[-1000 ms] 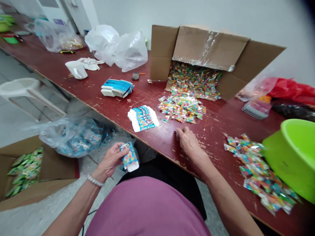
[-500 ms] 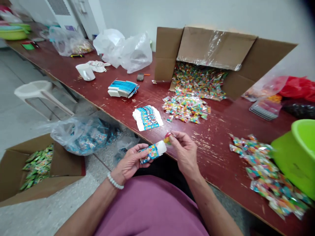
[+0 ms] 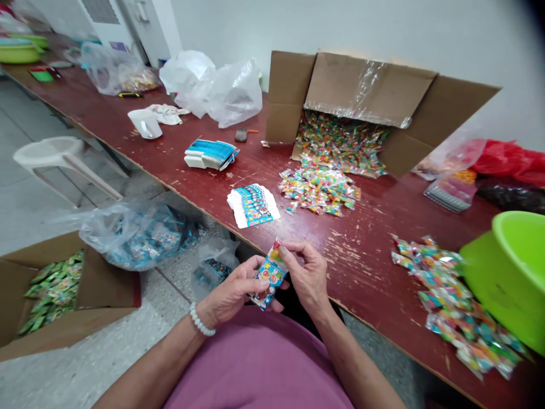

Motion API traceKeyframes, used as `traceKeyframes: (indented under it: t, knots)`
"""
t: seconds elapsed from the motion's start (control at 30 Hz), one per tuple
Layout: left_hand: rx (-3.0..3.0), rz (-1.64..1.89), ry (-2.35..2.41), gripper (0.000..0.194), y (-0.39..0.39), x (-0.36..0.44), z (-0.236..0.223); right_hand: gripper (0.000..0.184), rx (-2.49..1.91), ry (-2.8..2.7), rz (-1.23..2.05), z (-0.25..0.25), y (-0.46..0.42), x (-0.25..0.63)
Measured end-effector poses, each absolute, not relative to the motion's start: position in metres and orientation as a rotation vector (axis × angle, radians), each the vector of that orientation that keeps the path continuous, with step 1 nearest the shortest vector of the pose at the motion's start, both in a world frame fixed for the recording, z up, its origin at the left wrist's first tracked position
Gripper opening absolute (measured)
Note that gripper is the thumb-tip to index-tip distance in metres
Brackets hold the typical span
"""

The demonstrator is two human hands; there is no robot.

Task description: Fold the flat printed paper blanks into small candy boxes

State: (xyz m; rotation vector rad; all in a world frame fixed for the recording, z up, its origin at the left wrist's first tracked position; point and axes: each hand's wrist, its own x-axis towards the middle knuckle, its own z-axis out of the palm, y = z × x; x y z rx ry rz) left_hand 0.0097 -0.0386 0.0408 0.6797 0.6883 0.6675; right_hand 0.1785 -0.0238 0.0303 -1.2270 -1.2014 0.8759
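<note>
My left hand (image 3: 232, 289) is closed round a small blue printed carton (image 3: 269, 276), held in front of my body at the table's edge. My right hand (image 3: 307, 274) pinches a small wrapped candy (image 3: 276, 246) at the carton's top opening. A fanned stack of flat blue cartons (image 3: 253, 205) lies on the red-brown table (image 3: 366, 250) just beyond my hands. Farther back a pile of colourful wrapped candies (image 3: 319, 188) spills from a cardboard box (image 3: 370, 102) lying on its side.
More candies (image 3: 451, 301) lie at the right beside a green basin (image 3: 511, 272). Another carton stack (image 3: 210, 154), a white cup (image 3: 145, 123) and plastic bags (image 3: 213, 88) sit farther back. On the floor at left are a bag of cartons (image 3: 136, 233), a cardboard box (image 3: 51, 295) and a white stool (image 3: 55, 156).
My right hand left the table with a candy and came to the carton. My left hand raised the carton from my lap and turned it upright, meeting the right hand.
</note>
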Motion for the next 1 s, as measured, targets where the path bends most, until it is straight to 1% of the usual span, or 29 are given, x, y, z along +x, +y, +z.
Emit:
traceKeyframes:
  t: [0.1, 0.17, 0.3, 0.4, 0.53, 0.67, 0.7, 0.77, 0.83, 0.87, 1.0]
  knots:
    - [0.700, 0.693, 0.691, 0.038, -0.036, 0.011, 0.043, 0.013, -1.217, -1.317, 0.881, 0.033, -0.023, 0.189]
    - [0.710, 0.718, 0.694, 0.035, -0.036, 0.011, 0.043, 0.013, -1.198, -1.401, 0.951, 0.038, -0.022, 0.197]
    - [0.733, 0.780, 0.709, 0.035, -0.037, 0.012, 0.040, 0.023, -1.111, -1.659, 1.151, 0.051, -0.020, 0.210]
    - [0.713, 0.789, 0.753, 0.034, -0.037, 0.016, 0.037, 0.026, -1.097, -1.842, 1.074, 0.057, -0.018, 0.212]
    - [0.670, 0.815, 0.857, 0.043, -0.038, 0.023, 0.034, 0.028, -1.130, -1.968, 0.956, 0.056, -0.018, 0.205]
    - [0.724, 0.776, 0.861, 0.043, -0.037, 0.023, 0.034, 0.010, -1.241, -1.761, 0.793, 0.050, -0.020, 0.199]
    - [0.738, 0.758, 0.855, 0.043, -0.036, 0.022, 0.034, 0.014, -1.277, -1.683, 0.800, 0.047, -0.021, 0.198]
    - [0.745, 0.727, 0.842, 0.044, -0.034, 0.019, 0.035, 0.029, -1.313, -1.531, 0.913, 0.043, -0.021, 0.197]
    - [0.728, 0.708, 0.816, 0.044, -0.033, 0.017, 0.035, 0.041, -1.266, -1.336, 1.143, 0.039, -0.021, 0.197]
    - [0.709, 0.705, 0.801, 0.044, -0.032, 0.016, 0.035, 0.044, -1.216, -1.233, 1.267, 0.038, -0.021, 0.197]
    - [0.553, 0.737, 0.805, 0.045, -0.028, 0.019, 0.037, 0.042, -1.020, -0.997, 1.646, 0.038, -0.024, 0.197]
